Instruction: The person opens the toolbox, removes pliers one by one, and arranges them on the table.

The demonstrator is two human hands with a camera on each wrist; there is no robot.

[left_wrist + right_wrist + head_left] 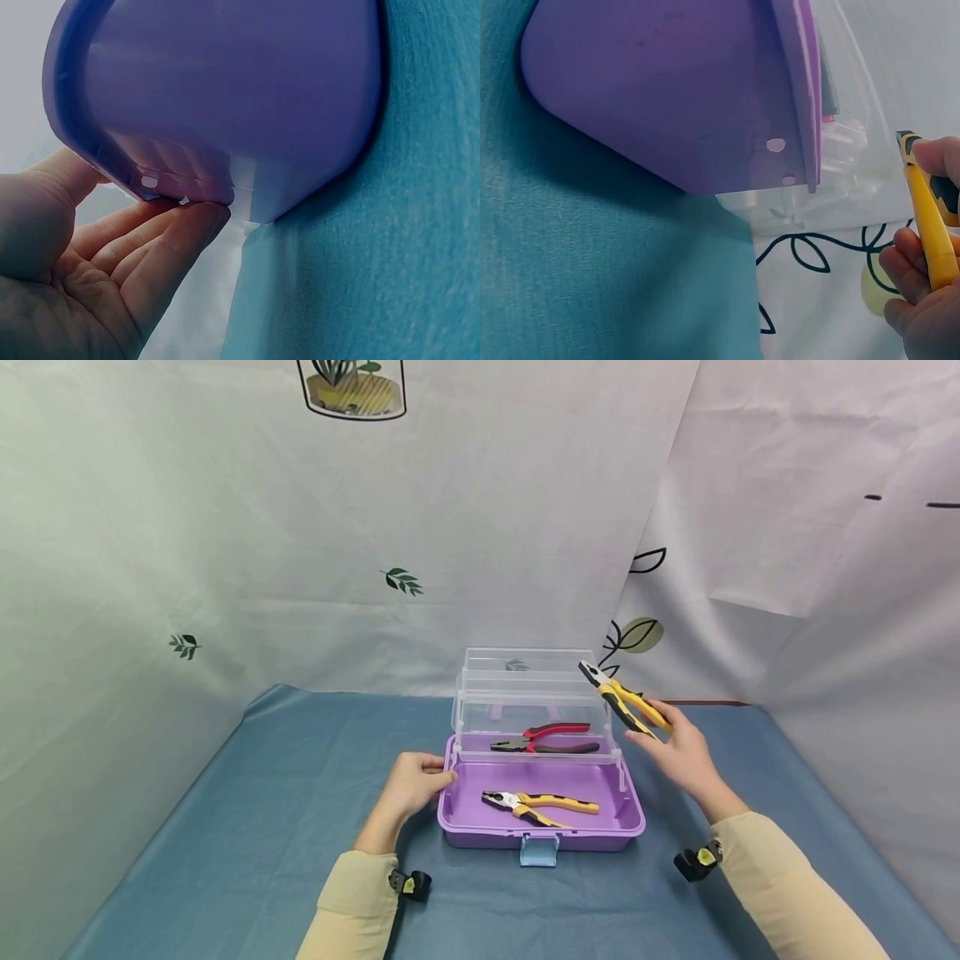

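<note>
A purple toolbox (471,817) stands with its clear lid and tray raised at the back. My left hand (411,783) grips its left rim near the back corner, thumb over the edge and fingers beneath, as the left wrist view shows. Pliers (604,686) with yellow-and-black handles are held up by my right hand (684,758), jaws pointing up and left, above the box's right back side. Similar yellow-and-black pliers (558,801) lie on the box floor. Red-and-black pliers (530,746) lie further back, in the clear tray (480,757).
A light blue latch (538,852) hangs open at the box's front. Blue cloth (300,827) covers the table. A white printed curtain (315,527) hangs behind the table and along both sides.
</note>
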